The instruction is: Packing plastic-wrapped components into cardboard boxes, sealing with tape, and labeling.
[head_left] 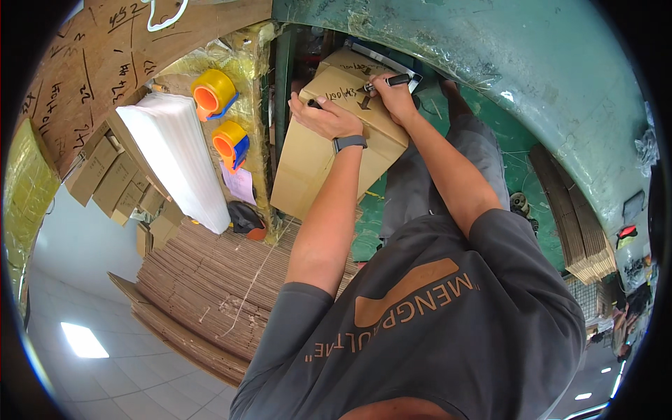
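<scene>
My right hand (394, 100) grips a black marker (396, 80), its tip down at the top of a brown cardboard box (325, 143). Dark handwriting and printed arrows show on that face. Resting over the box's left part, my left hand (329, 120) wears a dark watch on its wrist. A small black piece that looks like the marker's cap (314, 103) sits between the thumb and fingers of this hand. The box lies tilted in front of me, and its underside is hidden.
Two tape dispensers with yellow rolls (215, 86) (229, 134) stand on a tape-covered board left of the box. Beside them is a stack of white foam sheets (171, 147). Flattened cardboard (210, 287) is piled at lower left, with more (570, 210) at right. A green surface (483, 42) borders the far side.
</scene>
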`<state>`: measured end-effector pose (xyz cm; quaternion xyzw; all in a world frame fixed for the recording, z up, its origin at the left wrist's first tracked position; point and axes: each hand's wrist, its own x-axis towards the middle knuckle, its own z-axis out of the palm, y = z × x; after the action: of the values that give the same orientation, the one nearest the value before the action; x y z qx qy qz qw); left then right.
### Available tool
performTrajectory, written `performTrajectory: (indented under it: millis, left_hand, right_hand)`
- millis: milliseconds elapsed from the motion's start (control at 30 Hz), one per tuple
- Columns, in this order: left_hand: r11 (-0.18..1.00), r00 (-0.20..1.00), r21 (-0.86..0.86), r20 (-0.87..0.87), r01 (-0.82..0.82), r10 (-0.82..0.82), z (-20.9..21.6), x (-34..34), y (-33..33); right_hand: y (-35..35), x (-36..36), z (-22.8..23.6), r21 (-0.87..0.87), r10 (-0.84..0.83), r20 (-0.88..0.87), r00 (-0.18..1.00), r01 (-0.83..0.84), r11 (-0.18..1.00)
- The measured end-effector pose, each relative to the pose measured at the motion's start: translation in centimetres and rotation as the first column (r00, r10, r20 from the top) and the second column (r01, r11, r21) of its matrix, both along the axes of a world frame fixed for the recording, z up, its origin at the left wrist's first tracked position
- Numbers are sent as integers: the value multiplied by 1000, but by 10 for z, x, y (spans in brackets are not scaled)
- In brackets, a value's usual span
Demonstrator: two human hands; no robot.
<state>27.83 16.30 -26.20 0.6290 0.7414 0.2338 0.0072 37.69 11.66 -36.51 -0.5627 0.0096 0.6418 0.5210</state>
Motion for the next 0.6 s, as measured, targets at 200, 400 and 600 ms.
performTrajectory:
  millis: [200,400,600]
  left_hand:
    - [1000,1000,4,-5,-2,2,0,-4,-2]
    - [1000,1000,4,-15,-11,11,0,-5,-2]
    - [1000,1000,10,-27,1,-1,-1,-7,-2]
  right_hand:
    - [-5,5,-1,-45,105,-30,994,-107,993]
    - [-4,6,-4,-60,90,42,995,-87,994]
    - [-12,2,-16,-59,51,79,996,-47,997]
